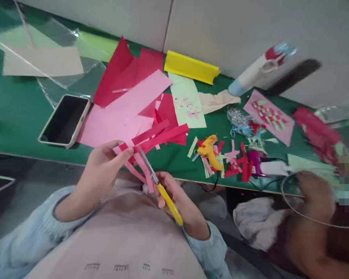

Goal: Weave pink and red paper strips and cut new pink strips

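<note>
Between thumb and fingers, my left hand [107,166] pinches woven paper strips [163,138], dark pink crossing light pink, with their loose ends sticking out right and down. My right hand [174,192] is wrapped around yellow-handled scissors [169,201]. Their metal blades point up and left and reach the strips beside my left thumb; whether the blades are parted I cannot make out. Beyond my hands lie light pink paper sheets [110,120] and dark red paper [116,81] on the green table.
A phone [65,120] lies at left. To the right are a yellow glue gun [211,153], paper scraps [235,164], a purple-and-white tool [267,168] and a woven piece on pink paper [270,116]. A bottle [256,71] stands by the wall. Another person's arm [314,209] is at right.
</note>
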`<act>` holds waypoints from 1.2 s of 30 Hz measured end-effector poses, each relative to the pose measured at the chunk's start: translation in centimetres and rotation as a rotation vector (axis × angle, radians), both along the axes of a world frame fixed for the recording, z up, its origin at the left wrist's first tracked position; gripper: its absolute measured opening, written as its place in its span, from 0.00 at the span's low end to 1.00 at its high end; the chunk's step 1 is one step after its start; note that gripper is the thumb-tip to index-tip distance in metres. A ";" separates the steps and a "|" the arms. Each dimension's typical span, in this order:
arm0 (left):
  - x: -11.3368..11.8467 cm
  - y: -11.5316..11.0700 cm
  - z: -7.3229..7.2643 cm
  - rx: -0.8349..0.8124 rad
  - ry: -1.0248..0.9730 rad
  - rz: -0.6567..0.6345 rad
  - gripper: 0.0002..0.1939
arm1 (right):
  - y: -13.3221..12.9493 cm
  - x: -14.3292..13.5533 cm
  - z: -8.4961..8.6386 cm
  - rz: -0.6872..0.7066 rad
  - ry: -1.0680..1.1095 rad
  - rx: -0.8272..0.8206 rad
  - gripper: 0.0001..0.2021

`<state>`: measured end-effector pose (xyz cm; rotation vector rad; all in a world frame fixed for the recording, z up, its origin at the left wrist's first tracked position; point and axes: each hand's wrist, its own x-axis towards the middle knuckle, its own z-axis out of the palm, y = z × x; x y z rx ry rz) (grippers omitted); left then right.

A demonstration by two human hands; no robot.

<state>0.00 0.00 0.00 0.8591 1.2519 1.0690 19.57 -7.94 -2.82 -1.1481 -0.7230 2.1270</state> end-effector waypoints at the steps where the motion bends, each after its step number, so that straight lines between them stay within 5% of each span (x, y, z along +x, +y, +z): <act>1: 0.1 0.0 0.2 -0.001 -0.002 0.014 0.10 | -0.1 0.1 -0.1 -0.001 -0.014 0.017 0.30; 10: 0.1 -0.2 0.4 -0.002 0.001 0.033 0.06 | -0.2 0.1 -0.5 0.003 -0.096 0.067 0.32; 21: -0.4 -0.3 0.2 0.001 0.184 -0.074 0.14 | -0.2 0.0 -0.9 0.044 -0.104 0.198 0.28; 36: -0.4 -0.4 0.3 -0.038 0.300 -0.103 0.13 | 0.2 -0.7 0.6 0.080 -0.097 0.268 0.29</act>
